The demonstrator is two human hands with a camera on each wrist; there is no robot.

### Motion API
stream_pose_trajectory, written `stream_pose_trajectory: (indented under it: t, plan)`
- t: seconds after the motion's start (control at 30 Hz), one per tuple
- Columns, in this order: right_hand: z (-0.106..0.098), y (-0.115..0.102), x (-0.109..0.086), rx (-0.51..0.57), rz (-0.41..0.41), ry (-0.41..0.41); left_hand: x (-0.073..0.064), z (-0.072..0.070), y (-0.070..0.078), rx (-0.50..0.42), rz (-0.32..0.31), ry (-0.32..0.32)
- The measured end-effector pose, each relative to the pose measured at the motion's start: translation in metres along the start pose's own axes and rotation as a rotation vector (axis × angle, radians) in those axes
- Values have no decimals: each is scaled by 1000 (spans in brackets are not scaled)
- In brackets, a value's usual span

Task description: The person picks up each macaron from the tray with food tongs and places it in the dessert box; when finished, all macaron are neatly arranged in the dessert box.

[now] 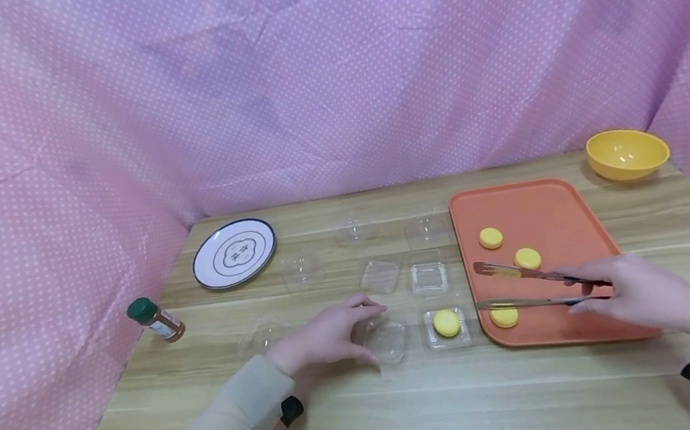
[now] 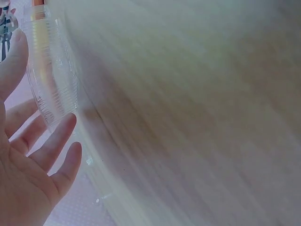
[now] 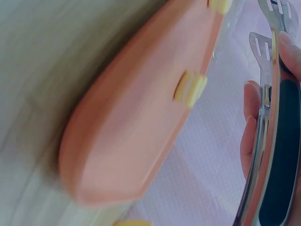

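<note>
My right hand grips a pair of metal tongs with dark handles and slotted tips, arms spread, over the orange tray. On the tray lie yellow macarons: one near the upper left, one by the upper tong arm and one partly under the lower arm. My left hand, fingers spread and relaxed, is at the edge of a clear plastic box. In the left wrist view its fingertips lie right at the ribbed plastic. Beside this box, another clear box holds a yellow macaron.
More clear plastic boxes stand behind, one by the tray and one left of it, with clear domed lids around. A white plate and a green-capped jar are left; a yellow bowl is back right.
</note>
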State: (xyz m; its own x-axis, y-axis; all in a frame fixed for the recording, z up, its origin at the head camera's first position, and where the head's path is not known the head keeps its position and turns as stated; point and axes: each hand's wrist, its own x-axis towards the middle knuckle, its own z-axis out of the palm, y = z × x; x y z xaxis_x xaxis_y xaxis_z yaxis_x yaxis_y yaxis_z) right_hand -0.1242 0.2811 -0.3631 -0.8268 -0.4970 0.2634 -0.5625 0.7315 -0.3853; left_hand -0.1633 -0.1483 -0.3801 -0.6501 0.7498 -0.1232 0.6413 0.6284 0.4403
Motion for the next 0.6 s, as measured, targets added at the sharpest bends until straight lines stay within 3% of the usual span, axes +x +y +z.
stream_pose_trajectory:
  t: [0.3,0.6]
  plan:
    - [-12,22,-20,-53,46,135,0,2,-2,-48,-56,-7]
    - [-31,46,-42,-102,121,193,1,2,-1,-52,-27,3]
